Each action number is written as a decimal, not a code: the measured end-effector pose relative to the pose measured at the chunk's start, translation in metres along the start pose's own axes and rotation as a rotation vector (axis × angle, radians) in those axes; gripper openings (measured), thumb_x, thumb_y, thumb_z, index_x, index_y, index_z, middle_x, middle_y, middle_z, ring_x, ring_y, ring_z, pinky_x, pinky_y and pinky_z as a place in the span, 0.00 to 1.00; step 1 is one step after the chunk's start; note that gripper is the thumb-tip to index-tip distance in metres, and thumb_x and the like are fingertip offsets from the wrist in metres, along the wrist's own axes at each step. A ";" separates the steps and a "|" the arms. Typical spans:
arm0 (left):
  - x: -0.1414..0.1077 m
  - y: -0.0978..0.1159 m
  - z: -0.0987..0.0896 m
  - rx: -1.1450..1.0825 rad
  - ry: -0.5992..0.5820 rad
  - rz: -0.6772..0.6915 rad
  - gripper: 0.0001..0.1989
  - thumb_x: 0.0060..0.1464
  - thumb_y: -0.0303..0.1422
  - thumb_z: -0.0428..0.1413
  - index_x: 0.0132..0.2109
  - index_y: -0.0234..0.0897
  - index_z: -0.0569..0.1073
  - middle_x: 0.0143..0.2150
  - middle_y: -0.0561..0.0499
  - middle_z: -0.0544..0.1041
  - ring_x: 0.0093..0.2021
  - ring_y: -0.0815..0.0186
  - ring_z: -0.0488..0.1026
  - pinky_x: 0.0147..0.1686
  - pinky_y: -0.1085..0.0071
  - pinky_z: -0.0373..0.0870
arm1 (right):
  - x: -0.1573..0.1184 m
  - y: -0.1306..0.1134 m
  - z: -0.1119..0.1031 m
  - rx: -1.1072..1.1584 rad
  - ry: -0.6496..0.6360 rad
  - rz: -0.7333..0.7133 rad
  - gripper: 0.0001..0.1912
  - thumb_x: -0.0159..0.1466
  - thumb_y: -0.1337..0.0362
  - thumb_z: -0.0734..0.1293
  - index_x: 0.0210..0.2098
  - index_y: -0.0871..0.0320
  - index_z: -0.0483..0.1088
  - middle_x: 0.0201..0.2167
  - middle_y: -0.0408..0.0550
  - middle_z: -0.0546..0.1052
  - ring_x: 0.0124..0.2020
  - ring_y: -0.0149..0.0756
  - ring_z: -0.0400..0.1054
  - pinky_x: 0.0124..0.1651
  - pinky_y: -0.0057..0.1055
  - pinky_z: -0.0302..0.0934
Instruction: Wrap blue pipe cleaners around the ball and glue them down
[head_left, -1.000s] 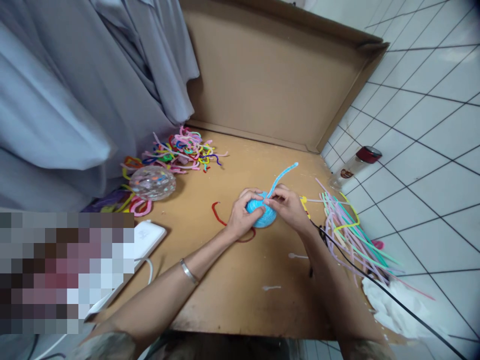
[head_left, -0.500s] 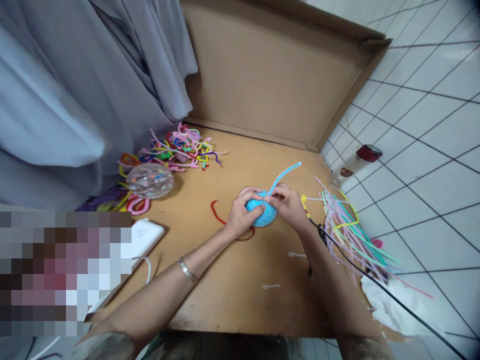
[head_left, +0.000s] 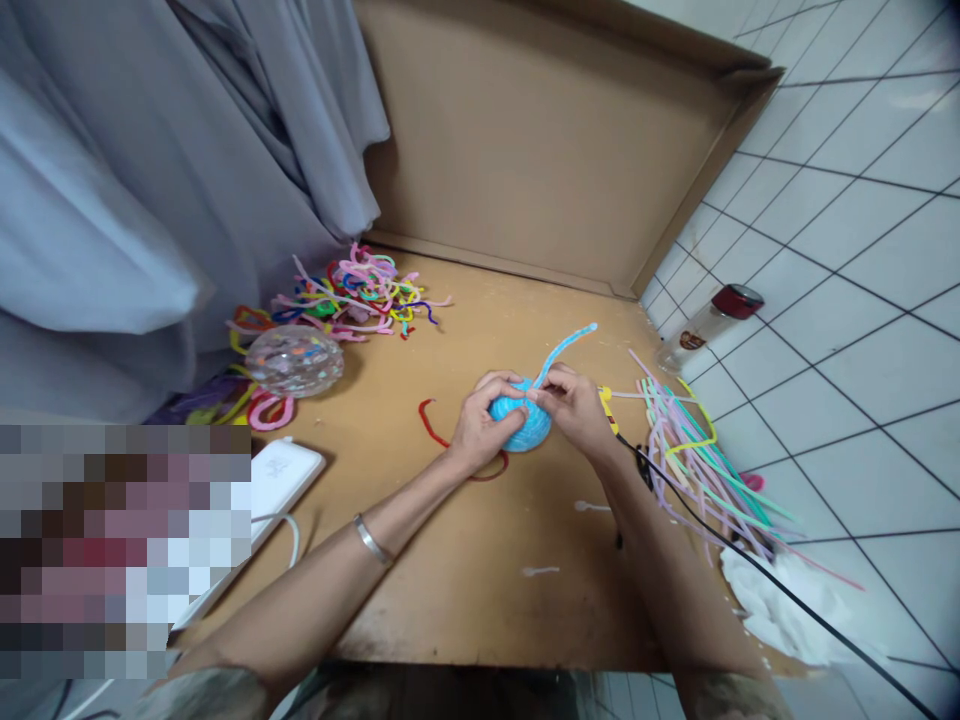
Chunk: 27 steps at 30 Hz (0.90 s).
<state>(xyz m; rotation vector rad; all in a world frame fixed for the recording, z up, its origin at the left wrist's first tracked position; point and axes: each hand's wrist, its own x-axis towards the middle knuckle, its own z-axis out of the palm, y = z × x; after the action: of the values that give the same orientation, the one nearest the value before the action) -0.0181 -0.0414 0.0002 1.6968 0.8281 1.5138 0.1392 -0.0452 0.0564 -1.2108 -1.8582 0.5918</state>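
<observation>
A rounded blue coil of fuzzy pipe cleaner (head_left: 528,430) is held above the middle of the table. My left hand (head_left: 484,420) wraps round its left side, thumb pressed on the front. At its upper right, my right hand (head_left: 568,402) pinches the blue pipe cleaner close to the coil. The loose end of that blue pipe cleaner (head_left: 559,350) sticks up and to the right, past my right fingers. Beneath my left hand, a bent red pipe cleaner (head_left: 432,424) lies on the table, partly hidden by the hand and wrist.
Tangled coloured pipe cleaners (head_left: 367,290) lie at the back left, behind a clear dotted ball (head_left: 295,360). Straight pastel pipe cleaners (head_left: 686,460) lie right, with a black cable (head_left: 720,540) across them. A red-lidded bottle (head_left: 709,325) stands by the tiles. A white power strip (head_left: 289,465) is left.
Both hands keep the same hold on the blue coil and its loose end. The whole view has shifted very slightly; nothing else visibly differs.
</observation>
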 end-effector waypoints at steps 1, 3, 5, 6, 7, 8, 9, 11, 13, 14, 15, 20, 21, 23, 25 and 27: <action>0.000 0.000 0.000 0.003 -0.001 -0.005 0.05 0.48 0.30 0.57 0.35 0.37 0.72 0.47 0.46 0.74 0.50 0.62 0.72 0.53 0.59 0.68 | 0.000 0.000 0.000 -0.003 -0.002 0.003 0.09 0.58 0.62 0.67 0.24 0.58 0.69 0.25 0.42 0.66 0.28 0.31 0.60 0.33 0.30 0.53; 0.000 0.001 0.000 0.000 -0.001 -0.015 0.05 0.48 0.30 0.57 0.35 0.37 0.72 0.47 0.46 0.74 0.50 0.61 0.72 0.53 0.58 0.68 | 0.000 -0.002 0.000 -0.009 -0.007 0.012 0.09 0.58 0.61 0.67 0.24 0.58 0.68 0.25 0.43 0.67 0.28 0.31 0.60 0.33 0.31 0.54; 0.000 0.002 0.000 -0.007 -0.002 -0.023 0.05 0.48 0.30 0.57 0.35 0.37 0.72 0.47 0.46 0.74 0.50 0.61 0.72 0.54 0.58 0.67 | 0.000 -0.003 -0.001 -0.030 -0.007 0.009 0.10 0.59 0.60 0.67 0.23 0.57 0.68 0.25 0.43 0.67 0.28 0.32 0.60 0.33 0.31 0.54; 0.000 0.002 0.000 -0.010 -0.005 -0.028 0.05 0.48 0.30 0.57 0.35 0.37 0.72 0.47 0.46 0.74 0.50 0.61 0.72 0.54 0.58 0.67 | 0.000 -0.004 -0.001 -0.044 -0.006 0.004 0.11 0.59 0.60 0.67 0.23 0.57 0.67 0.25 0.43 0.67 0.28 0.32 0.60 0.33 0.31 0.53; 0.000 0.002 0.000 -0.012 -0.008 -0.032 0.05 0.48 0.30 0.57 0.35 0.37 0.72 0.47 0.45 0.74 0.50 0.61 0.72 0.54 0.58 0.67 | 0.001 -0.004 -0.001 -0.056 -0.006 -0.001 0.12 0.59 0.59 0.67 0.22 0.57 0.67 0.25 0.43 0.66 0.28 0.32 0.60 0.33 0.31 0.53; 0.000 0.003 0.000 -0.013 -0.010 -0.035 0.05 0.48 0.30 0.57 0.35 0.37 0.72 0.47 0.45 0.74 0.50 0.61 0.72 0.54 0.58 0.67 | 0.001 -0.004 -0.001 -0.064 -0.008 -0.005 0.13 0.59 0.58 0.67 0.22 0.57 0.67 0.25 0.43 0.66 0.28 0.32 0.60 0.33 0.31 0.53; 0.000 0.003 0.000 -0.014 -0.014 -0.035 0.05 0.48 0.30 0.57 0.35 0.37 0.72 0.47 0.45 0.74 0.50 0.61 0.72 0.54 0.58 0.67 | 0.001 -0.005 -0.001 -0.068 -0.011 -0.005 0.14 0.60 0.57 0.67 0.22 0.57 0.66 0.24 0.43 0.66 0.28 0.32 0.60 0.33 0.31 0.53; 0.001 0.003 0.000 -0.016 -0.015 -0.030 0.05 0.47 0.29 0.57 0.35 0.37 0.72 0.47 0.45 0.74 0.50 0.61 0.72 0.54 0.58 0.68 | 0.001 -0.005 0.000 -0.068 -0.008 0.004 0.16 0.60 0.54 0.67 0.22 0.57 0.66 0.24 0.43 0.66 0.27 0.32 0.60 0.32 0.31 0.53; 0.001 0.003 0.000 -0.014 -0.014 -0.022 0.05 0.47 0.28 0.57 0.35 0.37 0.72 0.47 0.45 0.74 0.50 0.61 0.72 0.53 0.58 0.68 | 0.001 -0.005 0.000 -0.071 -0.001 0.014 0.18 0.59 0.52 0.67 0.21 0.57 0.66 0.24 0.43 0.66 0.27 0.32 0.59 0.32 0.31 0.53; 0.001 0.002 0.000 -0.012 -0.013 -0.022 0.05 0.48 0.29 0.57 0.35 0.37 0.72 0.47 0.45 0.74 0.50 0.60 0.72 0.53 0.58 0.68 | 0.001 -0.005 0.000 -0.074 0.004 0.017 0.18 0.59 0.51 0.66 0.21 0.57 0.65 0.24 0.44 0.66 0.27 0.32 0.59 0.32 0.31 0.53; 0.001 0.002 0.000 -0.010 -0.014 -0.024 0.05 0.48 0.29 0.57 0.35 0.37 0.72 0.47 0.45 0.74 0.50 0.60 0.72 0.53 0.58 0.68 | 0.001 -0.005 0.000 -0.076 0.007 0.019 0.18 0.59 0.51 0.66 0.21 0.57 0.65 0.24 0.44 0.66 0.27 0.33 0.59 0.32 0.31 0.53; -0.002 0.001 0.000 -0.005 -0.027 -0.014 0.07 0.51 0.32 0.57 0.39 0.37 0.72 0.48 0.44 0.74 0.52 0.60 0.71 0.55 0.59 0.67 | 0.001 -0.005 0.000 -0.081 0.007 0.028 0.13 0.58 0.57 0.67 0.22 0.58 0.66 0.25 0.44 0.66 0.28 0.32 0.59 0.32 0.31 0.53; -0.003 0.000 0.000 -0.011 -0.029 -0.006 0.09 0.51 0.33 0.58 0.41 0.37 0.71 0.48 0.44 0.74 0.52 0.60 0.71 0.55 0.59 0.67 | 0.001 -0.005 -0.001 -0.080 0.005 0.031 0.12 0.58 0.59 0.67 0.22 0.58 0.66 0.25 0.44 0.67 0.28 0.32 0.59 0.33 0.31 0.53; -0.005 -0.001 0.000 -0.022 -0.029 0.007 0.12 0.52 0.36 0.58 0.44 0.38 0.69 0.49 0.43 0.73 0.52 0.60 0.71 0.54 0.59 0.67 | 0.001 -0.004 -0.001 -0.070 0.005 0.038 0.10 0.57 0.61 0.68 0.22 0.58 0.67 0.25 0.43 0.67 0.28 0.31 0.60 0.33 0.30 0.53; -0.006 -0.002 -0.002 0.004 -0.016 0.026 0.14 0.53 0.38 0.59 0.44 0.38 0.69 0.51 0.43 0.73 0.52 0.60 0.71 0.54 0.59 0.68 | 0.001 -0.002 -0.001 -0.050 0.006 0.041 0.09 0.57 0.62 0.68 0.23 0.57 0.67 0.26 0.43 0.67 0.28 0.31 0.60 0.33 0.30 0.54; -0.006 -0.002 -0.004 0.074 -0.008 0.071 0.14 0.53 0.40 0.59 0.43 0.38 0.70 0.50 0.43 0.73 0.52 0.59 0.71 0.54 0.58 0.68 | 0.001 0.001 0.000 -0.033 0.004 0.043 0.09 0.57 0.62 0.68 0.23 0.57 0.67 0.26 0.43 0.67 0.28 0.31 0.60 0.33 0.30 0.54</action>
<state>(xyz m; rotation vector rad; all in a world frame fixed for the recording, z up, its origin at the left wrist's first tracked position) -0.0226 -0.0445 -0.0045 1.8016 0.8370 1.5398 0.1396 -0.0438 0.0565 -1.2757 -1.8488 0.5835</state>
